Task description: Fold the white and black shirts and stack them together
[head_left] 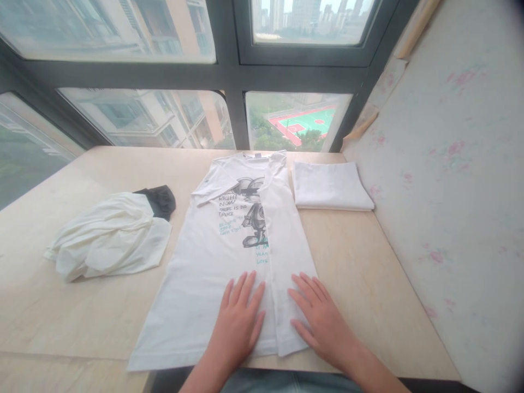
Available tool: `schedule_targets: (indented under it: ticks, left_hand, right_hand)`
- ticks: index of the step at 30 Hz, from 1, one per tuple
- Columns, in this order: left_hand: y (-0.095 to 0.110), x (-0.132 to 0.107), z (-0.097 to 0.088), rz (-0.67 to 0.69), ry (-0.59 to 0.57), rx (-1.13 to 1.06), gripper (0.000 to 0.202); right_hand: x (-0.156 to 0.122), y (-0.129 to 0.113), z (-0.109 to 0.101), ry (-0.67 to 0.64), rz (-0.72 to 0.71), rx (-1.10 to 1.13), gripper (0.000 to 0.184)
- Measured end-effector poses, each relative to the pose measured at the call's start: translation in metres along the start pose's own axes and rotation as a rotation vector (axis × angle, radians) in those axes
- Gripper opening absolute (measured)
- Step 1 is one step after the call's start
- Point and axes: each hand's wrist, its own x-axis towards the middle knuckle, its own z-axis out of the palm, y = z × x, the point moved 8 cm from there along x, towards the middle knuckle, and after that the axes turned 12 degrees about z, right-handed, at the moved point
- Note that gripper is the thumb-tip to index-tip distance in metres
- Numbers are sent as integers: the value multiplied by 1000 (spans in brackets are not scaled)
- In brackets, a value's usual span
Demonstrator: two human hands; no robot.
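A white T-shirt [204, 262] with a dark cartoon print and teal lettering lies flat on the wooden table [368, 273], collar toward the window. Its right side is folded inward as a long strip over the print. My left hand [239, 319] rests flat, fingers spread, on the shirt's lower middle. My right hand [317, 316] lies flat, fingers spread, on the lower end of the folded strip, near the hem. Neither hand holds anything.
A crumpled pile of white clothes [108, 237] with a black garment [161, 199] behind it sits at the left. A neatly folded white garment [329, 185] lies at the back right. A pale flowered wall [450, 191] borders the right; windows [295, 120] stand behind.
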Motion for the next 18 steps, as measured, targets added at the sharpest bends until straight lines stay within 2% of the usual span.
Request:
schedule_targets:
  ticks: [3, 7, 11, 14, 16, 18]
  left_hand:
    - [26, -9, -5, 35, 7, 13, 60]
    - [42, -18, -6, 73, -24, 35, 67]
    - [46, -27, -12, 109, -25, 19, 70]
    - [50, -29, -18, 106, -8, -49, 60]
    - [53, -29, -20, 42, 24, -165, 47]
    - [55, -28, -18, -78, 65, -338, 37]
  right_hand:
    - [-35, -12, 1, -35, -43, -9, 59]
    - [-57, -23, 2, -21, -85, -4, 64]
    - [-58, -25, -1, 15, -42, 42, 56]
    - [-54, -26, -8, 85, 16, 96, 41]
    - [-52, -28, -13, 136, 46, 147, 30]
    - [-49, -31, -16, 156, 65, 195, 24]
